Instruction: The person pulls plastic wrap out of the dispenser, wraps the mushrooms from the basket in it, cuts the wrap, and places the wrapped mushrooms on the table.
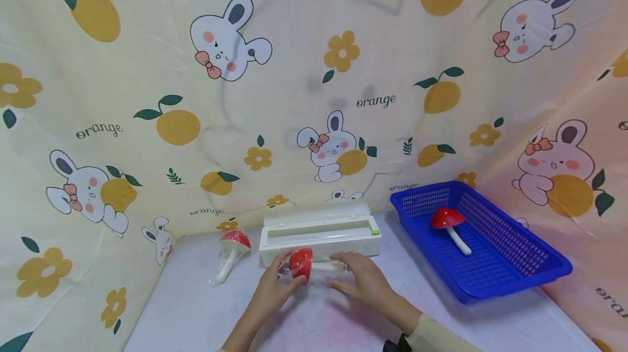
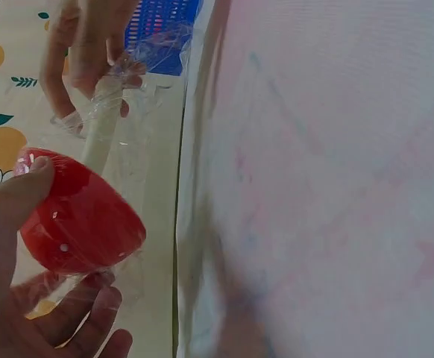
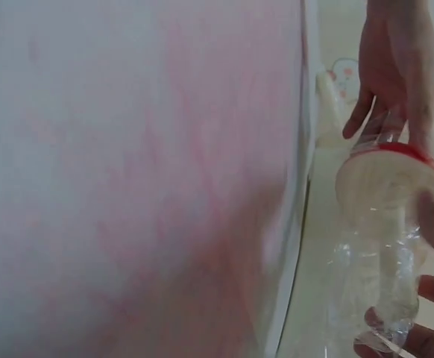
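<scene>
Mushroom (image 1: pixel 301 262) in clear film lay between both hands, just in front of the white wrap dispenser (image 1: pixel 320 232). Left hand (image 1: pixel 272 288) gripped its red cap; right hand (image 1: pixel 363 281) pinched the filmed stem. Wrapping looked partly done, with loose film at the stem end. Another wrapped mushroom (image 1: pixel 232 251) lay to the left, an unwrapped one (image 1: pixel 448 225) in the blue basket (image 1: pixel 510 265). White surface (image 1: pixel 314 319), bunny-and-orange cloth backdrop (image 1: pixel 314 68).

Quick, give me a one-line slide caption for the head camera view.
Two hands hold a film-wrapped toy mushroom before a wrap dispenser, blue basket at right.
</scene>
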{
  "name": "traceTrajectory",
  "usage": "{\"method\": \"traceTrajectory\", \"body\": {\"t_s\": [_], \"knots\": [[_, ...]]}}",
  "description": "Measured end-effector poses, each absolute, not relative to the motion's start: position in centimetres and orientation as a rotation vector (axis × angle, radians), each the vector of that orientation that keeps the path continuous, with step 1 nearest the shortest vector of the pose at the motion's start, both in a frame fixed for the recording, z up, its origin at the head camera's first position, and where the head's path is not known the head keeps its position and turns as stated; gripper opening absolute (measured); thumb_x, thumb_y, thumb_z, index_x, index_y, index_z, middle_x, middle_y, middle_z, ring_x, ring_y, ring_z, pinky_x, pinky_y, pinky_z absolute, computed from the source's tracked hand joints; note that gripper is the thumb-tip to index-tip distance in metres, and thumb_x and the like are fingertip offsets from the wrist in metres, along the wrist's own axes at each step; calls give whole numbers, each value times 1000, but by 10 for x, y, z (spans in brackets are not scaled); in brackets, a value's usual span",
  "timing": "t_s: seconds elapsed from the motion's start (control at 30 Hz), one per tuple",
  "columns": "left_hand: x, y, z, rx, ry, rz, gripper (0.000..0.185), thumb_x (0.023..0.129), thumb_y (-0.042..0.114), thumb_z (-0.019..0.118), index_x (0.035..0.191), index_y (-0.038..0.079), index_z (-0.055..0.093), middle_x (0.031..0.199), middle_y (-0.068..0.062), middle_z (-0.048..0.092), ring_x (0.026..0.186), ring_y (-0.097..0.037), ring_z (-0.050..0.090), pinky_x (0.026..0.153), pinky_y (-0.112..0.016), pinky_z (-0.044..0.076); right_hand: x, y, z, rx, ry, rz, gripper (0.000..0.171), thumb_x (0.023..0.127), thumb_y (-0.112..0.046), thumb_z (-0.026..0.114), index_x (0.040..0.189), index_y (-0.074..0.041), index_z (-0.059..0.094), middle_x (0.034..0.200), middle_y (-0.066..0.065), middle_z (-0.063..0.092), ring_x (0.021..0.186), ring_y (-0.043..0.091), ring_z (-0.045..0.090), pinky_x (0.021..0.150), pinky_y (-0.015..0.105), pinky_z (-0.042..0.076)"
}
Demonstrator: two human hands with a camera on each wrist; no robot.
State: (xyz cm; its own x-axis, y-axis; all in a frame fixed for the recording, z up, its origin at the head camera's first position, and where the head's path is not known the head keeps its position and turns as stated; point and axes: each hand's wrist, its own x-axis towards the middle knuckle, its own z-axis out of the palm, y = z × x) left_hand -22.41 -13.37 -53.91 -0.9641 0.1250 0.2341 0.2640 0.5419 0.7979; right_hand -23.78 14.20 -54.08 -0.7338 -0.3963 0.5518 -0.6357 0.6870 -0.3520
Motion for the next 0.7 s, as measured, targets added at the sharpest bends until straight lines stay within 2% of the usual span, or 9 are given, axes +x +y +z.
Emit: {"method": "traceTrajectory", "body": {"t_s": [0.13, 0.23, 0.3, 0.43, 0.5, 0.6, 0.7], "knots": [[-229, -129, -538, -234, -2629, -1413, 74, 92, 38, 87, 152, 22, 47, 125, -15, 70, 109, -27, 63, 84, -46, 54, -243, 140, -541, 783, -2488, 633, 59, 79, -37, 97, 129, -22, 68, 117, -3, 73, 104, 19, 69, 86, 44, 57], [-232, -124, -535, -155, -2633, -1412, 67, 93, 45, 85, 147, 24, 50, 117, -8, 69, 107, -24, 62, 81, -41, 52, -247, 138, -540, 773, -2463, 609, 53, 79, -27, 98, 122, -19, 69, 112, -1, 74, 99, 18, 69, 84, 42, 58], [-233, -122, -532, -146, -2624, -1385, 63, 93, 47, 83, 143, 22, 55, 114, -7, 70, 106, -24, 63, 81, -41, 53, -249, 138, -537, 770, -2422, 618, 47, 78, -20, 98, 116, -18, 70, 107, -2, 75, 94, 16, 69, 82, 39, 59], [-233, -125, -525, -190, -2617, -1349, 60, 96, 50, 79, 142, 17, 59, 119, -9, 72, 111, -28, 66, 89, -51, 55, -254, 139, -530, 767, -2342, 667, 39, 79, -14, 98, 109, -16, 73, 101, -3, 75, 91, 14, 68, 79, 36, 60], [-233, -129, -523, -243, -2622, -1374, 62, 96, 47, 80, 145, 15, 58, 124, -10, 71, 116, -30, 65, 95, -55, 55, -256, 140, -525, 768, -2329, 699, 35, 81, -15, 96, 108, -16, 76, 104, -3, 74, 95, 15, 68, 81, 36, 60], [-234, -137, -522, -330, -2638, -1397, 70, 93, 38, 86, 150, 13, 55, 133, -11, 65, 121, -32, 61, 100, -57, 53, -258, 141, -518, 756, -2359, 752, 30, 85, -17, 93, 111, -15, 79, 107, -4, 70, 101, 16, 65, 83, 36, 60], [-236, -144, -522, -394, -2639, -1330, 79, 85, 31, 93, 151, 12, 54, 141, -14, 57, 123, -33, 57, 97, -54, 52, -260, 141, -511, 748, -2394, 799, 28, 88, -18, 90, 114, -13, 81, 107, -4, 69, 101, 16, 63, 83, 35, 59]]}}
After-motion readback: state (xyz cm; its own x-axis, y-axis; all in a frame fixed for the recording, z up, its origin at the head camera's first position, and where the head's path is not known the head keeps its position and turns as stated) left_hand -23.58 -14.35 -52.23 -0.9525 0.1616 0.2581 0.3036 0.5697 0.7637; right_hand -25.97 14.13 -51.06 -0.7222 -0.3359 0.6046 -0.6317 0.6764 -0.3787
